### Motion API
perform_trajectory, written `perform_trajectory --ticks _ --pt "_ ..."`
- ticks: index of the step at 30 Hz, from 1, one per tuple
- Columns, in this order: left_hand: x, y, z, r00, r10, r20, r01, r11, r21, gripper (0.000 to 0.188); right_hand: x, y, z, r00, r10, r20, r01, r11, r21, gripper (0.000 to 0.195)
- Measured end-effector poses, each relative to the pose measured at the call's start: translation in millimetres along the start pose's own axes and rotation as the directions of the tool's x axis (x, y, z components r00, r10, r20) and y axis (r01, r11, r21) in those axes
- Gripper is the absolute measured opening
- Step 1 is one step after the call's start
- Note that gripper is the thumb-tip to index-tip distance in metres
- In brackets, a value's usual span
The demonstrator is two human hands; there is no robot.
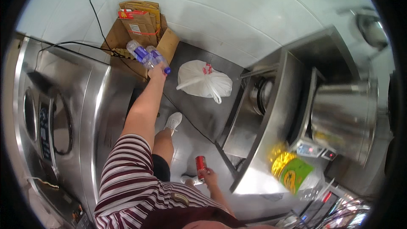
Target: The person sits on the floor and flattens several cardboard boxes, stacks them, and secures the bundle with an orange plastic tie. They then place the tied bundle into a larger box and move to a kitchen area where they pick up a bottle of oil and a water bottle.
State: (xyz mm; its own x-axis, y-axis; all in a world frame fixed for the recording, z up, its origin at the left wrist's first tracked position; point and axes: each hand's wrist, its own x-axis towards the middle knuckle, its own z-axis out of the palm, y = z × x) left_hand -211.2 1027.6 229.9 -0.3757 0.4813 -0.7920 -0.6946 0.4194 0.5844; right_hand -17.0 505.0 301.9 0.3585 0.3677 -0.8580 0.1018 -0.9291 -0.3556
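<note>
My left hand (pixel 157 71) reaches out at the upper left, gripping two clear plastic bottles (pixel 141 53) with blue labels by their neck ends. A blue cap shows beside the fingers. The bottles tilt over the front side of an open cardboard box (pixel 169 42), whose inside they partly hide. Flattened cardboard (pixel 140 27) stands upright in this box. Down low, near my body, my right hand (pixel 209 177) is closed around a red drink can (pixel 200 165), held above the floor by my shoe.
A tied white plastic bag (pixel 203 79) rests on the dark floor. To the right stands a stainless steel counter (pixel 254 165) bearing a large plastic bottle (pixel 292 173) and a metal pot (pixel 343 121). A black cable (pixel 92 6) hangs before the box. Steel equipment (pixel 79 108) lines the left.
</note>
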Motion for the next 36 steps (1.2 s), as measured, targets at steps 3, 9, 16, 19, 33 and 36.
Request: perform_trajectory --ticks 3,9,16,19,33,36 --pt "99.2 34.9 42.0 0.98 0.05 -0.193 -0.046 0.999 0.027 0.035 15.7 -53.5 18.6 0.996 0.045 0.073 -0.048 0.998 0.045 0.053" --pt "197.0 73.0 72.5 0.951 0.121 -0.284 -0.128 0.992 -0.006 0.055 36.5 -131.0 23.5 0.979 0.171 0.113 -0.177 0.983 0.049 0.055" --pt "185.5 59.4 30.1 0.96 0.186 -0.21 -0.201 0.978 -0.055 0.052 100.2 -211.4 43.8 0.985 0.13 0.11 -0.156 0.95 0.269 0.048" --pt "140.6 -23.4 -17.4 0.995 -0.039 -0.093 0.057 0.978 0.202 0.017 122.3 -314.0 50.1 0.966 0.11 0.235 -0.203 0.886 0.418 0.051" --pt "-38.2 -158.5 -156.8 0.795 -0.606 0.038 0.27 0.408 0.872 0.01 116.6 -582.1 134.8 0.624 -0.73 0.278 0.738 0.667 0.097 0.054" --pt "-28.8 -125.8 -158.4 0.915 -0.37 0.16 0.01 0.417 0.909 0.009 69.8 -493.2 101.0 0.796 -0.476 0.374 0.494 0.868 0.051 0.043"
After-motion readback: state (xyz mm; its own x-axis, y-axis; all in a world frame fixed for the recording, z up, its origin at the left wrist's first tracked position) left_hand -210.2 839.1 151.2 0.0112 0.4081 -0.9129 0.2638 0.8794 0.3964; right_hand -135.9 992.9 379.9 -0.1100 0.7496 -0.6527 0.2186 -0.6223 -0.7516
